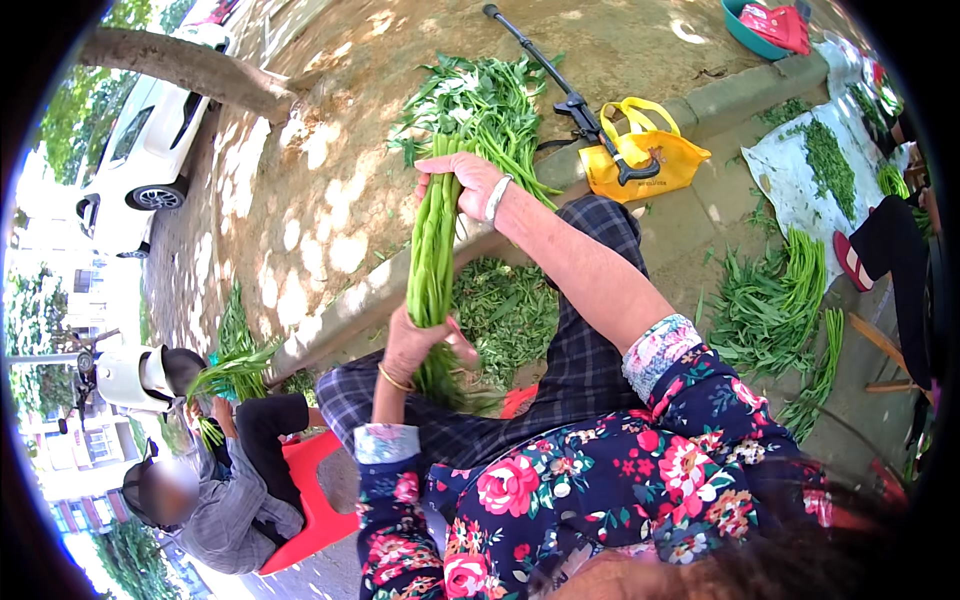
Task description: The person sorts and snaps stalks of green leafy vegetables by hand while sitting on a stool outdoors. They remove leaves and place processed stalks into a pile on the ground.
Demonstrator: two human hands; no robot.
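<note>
A long bunch of leafy green vegetable stems, probably water spinach, is held upright in front of my lap. My right hand, with a silver bangle at the wrist, grips it near the top end of the stems. Lower down, my left hand, wearing a gold bangle, is closed around the bunch, its thumb side blurred. The leafy end below that hand is blurred too. Between my knees lies a heap of loose picked leaves. Beyond my right hand, a pile of whole leafy stems rests on the bare soil.
A stone kerb crosses before me. A black walking stick leans over a yellow bag. At right are more greens and a white sheet. A person holding greens sits on a red plastic stool at left.
</note>
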